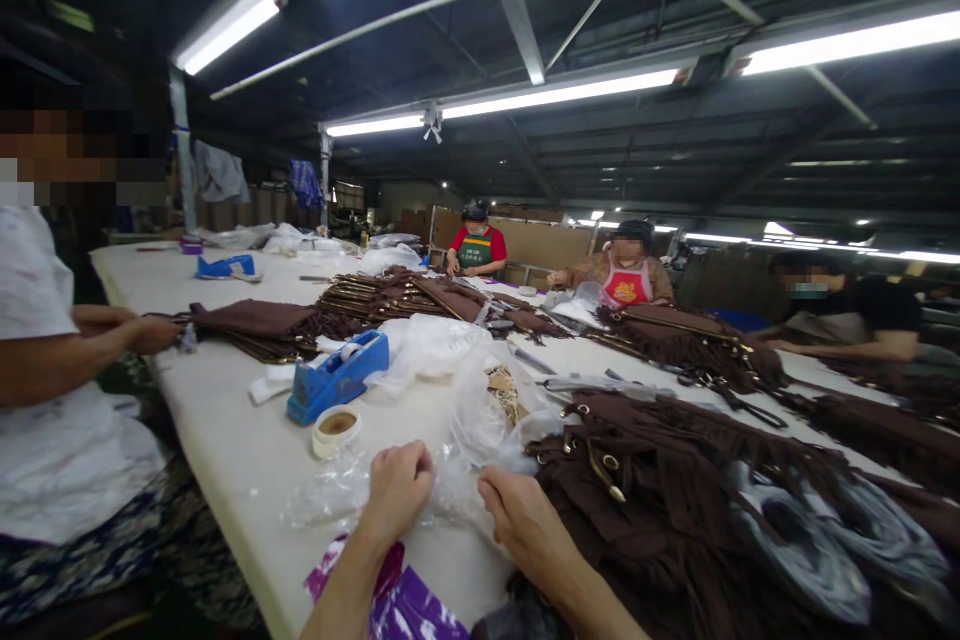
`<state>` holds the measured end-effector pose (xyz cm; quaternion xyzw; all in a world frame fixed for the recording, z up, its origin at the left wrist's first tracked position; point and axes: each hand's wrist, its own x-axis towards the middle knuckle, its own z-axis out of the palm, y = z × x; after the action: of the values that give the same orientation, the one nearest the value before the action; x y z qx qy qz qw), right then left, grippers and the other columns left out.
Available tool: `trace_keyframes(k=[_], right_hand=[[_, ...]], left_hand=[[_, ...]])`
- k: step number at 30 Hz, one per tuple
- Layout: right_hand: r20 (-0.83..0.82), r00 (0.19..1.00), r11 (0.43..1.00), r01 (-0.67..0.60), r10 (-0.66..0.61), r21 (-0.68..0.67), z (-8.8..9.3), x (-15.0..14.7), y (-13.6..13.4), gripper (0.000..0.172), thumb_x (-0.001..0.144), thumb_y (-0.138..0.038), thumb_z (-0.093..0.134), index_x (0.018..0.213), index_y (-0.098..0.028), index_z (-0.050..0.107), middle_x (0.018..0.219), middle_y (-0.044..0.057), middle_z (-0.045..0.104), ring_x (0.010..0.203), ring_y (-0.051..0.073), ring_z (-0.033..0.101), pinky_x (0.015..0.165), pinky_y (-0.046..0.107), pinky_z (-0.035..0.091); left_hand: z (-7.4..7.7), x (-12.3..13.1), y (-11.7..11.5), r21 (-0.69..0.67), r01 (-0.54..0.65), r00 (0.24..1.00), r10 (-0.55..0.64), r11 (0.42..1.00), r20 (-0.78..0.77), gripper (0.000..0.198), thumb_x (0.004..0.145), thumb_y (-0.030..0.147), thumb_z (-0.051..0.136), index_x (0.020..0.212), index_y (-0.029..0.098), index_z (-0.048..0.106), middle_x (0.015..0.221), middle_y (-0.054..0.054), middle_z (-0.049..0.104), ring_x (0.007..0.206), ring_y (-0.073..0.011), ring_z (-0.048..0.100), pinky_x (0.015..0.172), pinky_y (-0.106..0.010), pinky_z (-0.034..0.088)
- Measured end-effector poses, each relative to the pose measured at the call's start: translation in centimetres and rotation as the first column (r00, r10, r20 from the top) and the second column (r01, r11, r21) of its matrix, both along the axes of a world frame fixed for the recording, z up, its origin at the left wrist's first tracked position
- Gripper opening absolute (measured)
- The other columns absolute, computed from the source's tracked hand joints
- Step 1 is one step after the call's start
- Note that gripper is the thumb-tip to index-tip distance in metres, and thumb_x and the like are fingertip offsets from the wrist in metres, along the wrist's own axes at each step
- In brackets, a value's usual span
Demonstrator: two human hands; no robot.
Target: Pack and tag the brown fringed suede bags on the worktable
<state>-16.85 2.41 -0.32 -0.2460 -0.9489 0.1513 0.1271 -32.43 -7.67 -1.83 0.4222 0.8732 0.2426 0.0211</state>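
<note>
Over the near part of the table, my left hand (403, 482) is closed, its fingers curled on a see-through plastic bag (330, 498). My right hand (519, 512) is closed too, thumb and fingers pinched on the bag's other side. Crinkled film stretches between the hands; the fingertips are partly hidden. Just beyond them lies a white plastic bag (469, 410) with small tan pieces (506, 392) in it. A pile of dark brown fringed bags with gold fittings (645, 480) lies beside my right hand. Below my left forearm is purple and white printed plastic (412, 608).
Ahead on the left stand a blue tape dispenser (339, 378) and a tape roll (335, 430). More brown bags (397, 295) are stacked along the white table (225, 440). A co-worker's hand (154, 333) holds brown pieces at left; other people sit across the table.
</note>
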Motion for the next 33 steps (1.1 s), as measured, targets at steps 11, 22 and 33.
trace_keyframes(k=[11,22,33], right_hand=[[0.037,0.999,0.998,0.013,-0.015,0.065,0.4,-1.4,-0.5,0.022,0.090,-0.014,0.049,0.081,-0.019,0.069,0.078,0.005,0.074,0.073,0.018,0.067,0.060,0.023,0.038],[0.132,0.946,0.901,0.230,-0.295,0.368,4.7,6.8,4.0,0.021,0.085,-0.006,0.044,0.089,-0.014,0.064,0.087,0.017,0.072,0.075,0.029,0.068,0.060,0.031,0.034],[-0.348,0.789,0.861,0.451,-0.507,-0.233,2.3,27.7,-0.7,0.019,0.083,-0.033,0.049,0.067,-0.025,0.052,0.058,-0.003,0.056,0.059,0.017,0.055,0.057,0.027,0.040]], left_hand=[[-0.2,0.0,-0.1,0.009,0.012,1.000,-0.012,1.000,-0.024,0.022,0.075,0.010,0.045,0.080,0.022,0.063,0.085,0.000,0.071,0.091,-0.0185,0.062,0.086,-0.030,0.036],[-0.3,0.1,0.1,0.025,0.015,0.997,-0.013,1.000,-0.078,0.023,0.075,0.009,0.043,0.078,0.021,0.062,0.083,-0.002,0.071,0.088,-0.0202,0.063,0.089,-0.033,0.037],[0.8,11.1,1.1,0.649,0.160,0.640,-0.579,0.744,0.505,0.039,0.081,0.051,0.056,0.109,0.026,0.065,0.103,-0.006,0.069,0.070,-0.0213,0.059,0.069,-0.033,0.047]])
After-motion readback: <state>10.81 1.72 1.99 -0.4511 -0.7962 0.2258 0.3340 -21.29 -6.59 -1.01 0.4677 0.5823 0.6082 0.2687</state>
